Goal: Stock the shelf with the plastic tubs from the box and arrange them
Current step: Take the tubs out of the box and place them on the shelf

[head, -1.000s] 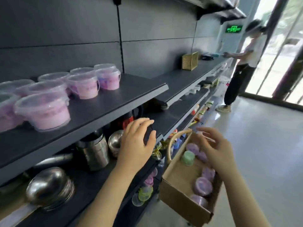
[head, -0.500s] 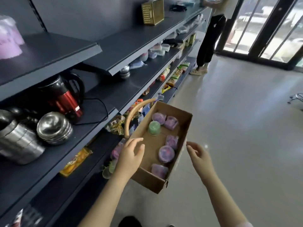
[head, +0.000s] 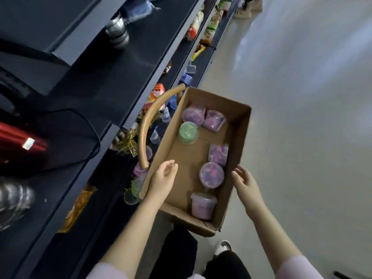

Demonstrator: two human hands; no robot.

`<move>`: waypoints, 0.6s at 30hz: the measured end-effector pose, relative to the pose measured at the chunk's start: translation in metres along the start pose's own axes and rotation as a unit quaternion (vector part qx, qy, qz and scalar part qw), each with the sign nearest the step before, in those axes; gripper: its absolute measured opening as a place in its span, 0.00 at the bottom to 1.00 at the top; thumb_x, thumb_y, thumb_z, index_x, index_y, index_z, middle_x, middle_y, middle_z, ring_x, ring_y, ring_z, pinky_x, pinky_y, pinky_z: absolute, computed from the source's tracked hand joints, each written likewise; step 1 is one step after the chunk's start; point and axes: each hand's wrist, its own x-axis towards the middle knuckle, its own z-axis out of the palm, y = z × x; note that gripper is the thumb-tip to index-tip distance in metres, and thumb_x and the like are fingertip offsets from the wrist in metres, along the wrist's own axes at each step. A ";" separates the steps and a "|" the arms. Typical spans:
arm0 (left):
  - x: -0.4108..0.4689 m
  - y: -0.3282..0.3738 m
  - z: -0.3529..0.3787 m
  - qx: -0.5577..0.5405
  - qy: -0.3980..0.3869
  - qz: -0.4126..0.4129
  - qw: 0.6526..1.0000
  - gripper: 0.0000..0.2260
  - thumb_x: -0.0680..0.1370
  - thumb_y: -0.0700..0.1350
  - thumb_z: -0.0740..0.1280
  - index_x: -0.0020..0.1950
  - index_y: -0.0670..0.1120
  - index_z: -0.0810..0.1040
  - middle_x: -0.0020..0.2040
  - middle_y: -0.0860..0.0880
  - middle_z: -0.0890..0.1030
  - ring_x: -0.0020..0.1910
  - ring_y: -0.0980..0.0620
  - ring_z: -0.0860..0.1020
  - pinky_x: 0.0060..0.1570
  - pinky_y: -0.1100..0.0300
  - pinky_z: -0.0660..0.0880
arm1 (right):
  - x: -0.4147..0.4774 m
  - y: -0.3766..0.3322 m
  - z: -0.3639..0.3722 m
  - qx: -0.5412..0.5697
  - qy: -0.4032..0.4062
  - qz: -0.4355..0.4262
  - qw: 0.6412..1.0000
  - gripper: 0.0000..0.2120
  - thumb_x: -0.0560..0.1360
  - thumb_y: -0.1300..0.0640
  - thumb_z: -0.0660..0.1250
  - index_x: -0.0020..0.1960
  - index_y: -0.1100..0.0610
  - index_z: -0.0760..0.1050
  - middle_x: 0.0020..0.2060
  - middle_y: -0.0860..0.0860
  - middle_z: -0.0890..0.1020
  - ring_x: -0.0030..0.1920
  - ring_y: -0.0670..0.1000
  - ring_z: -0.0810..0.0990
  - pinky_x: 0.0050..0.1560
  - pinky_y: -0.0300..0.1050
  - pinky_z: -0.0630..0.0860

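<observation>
An open cardboard box sits on the floor beside the dark shelving. Inside lie several plastic tubs: a green one, a purple one near the middle, a pink one at the near end, and others at the far end. My left hand hovers over the box's left wall, fingers relaxed, holding nothing. My right hand is at the box's right wall, fingers loosely spread, also holding nothing.
A curved tan handle arches beside the box's left edge. The lower shelves hold snack packets, bottles and a red kettle. Another person's feet stand far down the aisle. My shoe is near the box.
The view has swung down from the upper shelf to the box. Both my hands dropped toward the box and now flank it on either side.
</observation>
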 end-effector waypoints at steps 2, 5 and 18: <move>0.044 -0.005 0.006 -0.011 -0.010 -0.024 1.000 0.14 0.80 0.47 0.63 0.64 0.44 0.75 0.55 0.52 0.77 0.56 0.55 0.75 0.43 0.79 0.67 | 0.036 0.002 0.018 0.000 0.019 0.022 1.000 0.25 0.80 0.54 0.63 0.75 0.55 0.63 0.71 0.52 0.70 0.65 0.46 0.70 0.64 0.42 0.67; 0.106 -0.015 0.022 -0.013 -0.024 -0.044 0.999 0.16 0.80 0.49 0.63 0.66 0.44 0.74 0.58 0.51 0.77 0.54 0.59 0.74 0.43 0.79 0.68 | 0.096 0.013 0.036 -0.014 0.042 0.052 0.998 0.30 0.79 0.47 0.63 0.77 0.53 0.59 0.74 0.52 0.66 0.72 0.51 0.67 0.69 0.46 0.65; 0.294 -0.058 0.091 -0.126 -0.026 -0.234 0.964 0.40 0.73 0.65 0.66 0.78 0.49 0.55 0.76 0.49 0.63 0.70 0.45 0.66 0.68 0.46 0.65 | 0.233 0.065 0.057 -0.068 0.040 0.075 0.994 0.25 0.79 0.46 0.64 0.73 0.50 0.66 0.65 0.47 0.74 0.60 0.45 0.76 0.62 0.44 0.74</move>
